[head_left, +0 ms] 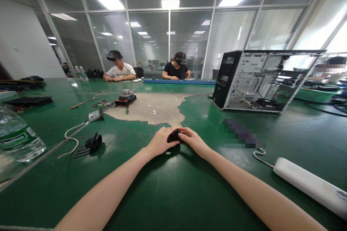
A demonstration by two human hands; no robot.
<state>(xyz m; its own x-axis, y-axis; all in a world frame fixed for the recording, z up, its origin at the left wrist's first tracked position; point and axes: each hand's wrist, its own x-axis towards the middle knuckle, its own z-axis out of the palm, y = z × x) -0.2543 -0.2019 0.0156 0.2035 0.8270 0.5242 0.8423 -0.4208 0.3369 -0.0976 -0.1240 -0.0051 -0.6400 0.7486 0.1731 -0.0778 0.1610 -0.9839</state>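
Note:
A small black part (173, 136), perhaps plastic, is held between my two hands just above the green table; its exact kind I cannot make out. My left hand (162, 140) wraps it from the left, thumb underneath and fingers over the top. From the right, the fingers of my right hand (191, 138) pinch its edge. To the left lies another black piece (93, 142) with a round end and flat prongs. Beyond my hands the table's green covering is torn, baring a beige patch (151, 106).
An opened computer case (252, 83) stands at the right. Near me lie a white power strip (306, 182) and a blurred-out dark object (242, 133). Leftward are a water bottle (20, 137), a metal bracket (94, 115), a heatsink fan (126, 96) and cords. Two people sit across the table.

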